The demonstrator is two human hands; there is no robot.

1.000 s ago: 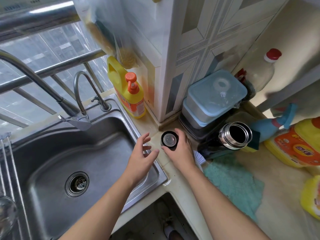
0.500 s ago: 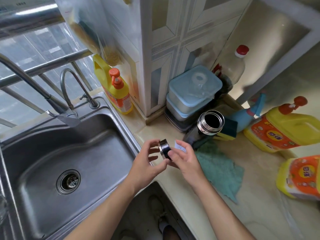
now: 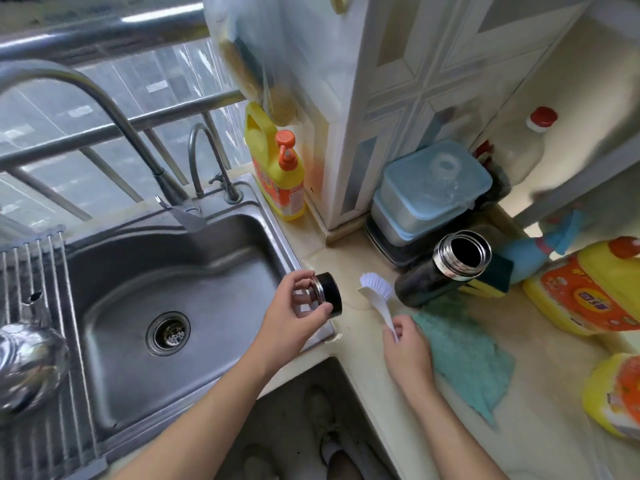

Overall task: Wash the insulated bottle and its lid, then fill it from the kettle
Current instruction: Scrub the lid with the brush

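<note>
Bottle [image 3: 440, 275] stands uncapped beside stacked containers [image 3: 433, 192]; left hand [image 3: 294, 315] grips lid [image 3: 329, 293]; right hand [image 3: 408, 348] pinches brush [image 3: 378, 295].

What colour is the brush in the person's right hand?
The brush is white, bristles and handle alike, seen clearly in the head view.

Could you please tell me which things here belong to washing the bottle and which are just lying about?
For the job: lid in left hand; white brush in right hand; open insulated bottle; sink.
Lying about: teal cloth; stacked food containers; yellow detergent jug.
</note>
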